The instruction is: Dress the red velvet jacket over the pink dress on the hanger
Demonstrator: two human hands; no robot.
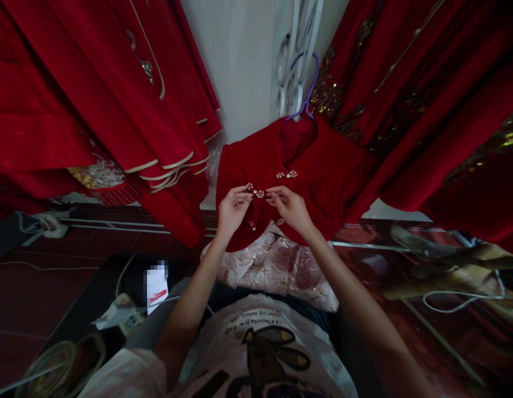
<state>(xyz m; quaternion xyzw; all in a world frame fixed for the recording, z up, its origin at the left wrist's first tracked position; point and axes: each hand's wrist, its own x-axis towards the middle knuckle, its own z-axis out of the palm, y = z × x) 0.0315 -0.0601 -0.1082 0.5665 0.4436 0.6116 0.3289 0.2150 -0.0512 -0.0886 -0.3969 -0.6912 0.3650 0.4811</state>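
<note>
A short red vest (244, 160) hangs on a purple hanger (312, 94) in front of me. Pearl-like beaded frog fasteners run down its front, with an upper one (287, 174) joined across the opening. At the middle fastener (258, 194) my left hand (234, 210) pinches one side between thumb and fingertips. My right hand (292, 209), also closed in a pinch, grips the opposite side of the same fastener. Lower beaded halves lie apart, one (252, 225) below each hand. The fingers partly hide the vest's edges.
Red garments with pale piping (165, 138) hang at left; sequined red ones (422, 121) hang at right. Pale patterned fabric (277, 260) lies over my lap. A lit phone (157, 287) and a power strip (132, 323) with cables sit at left.
</note>
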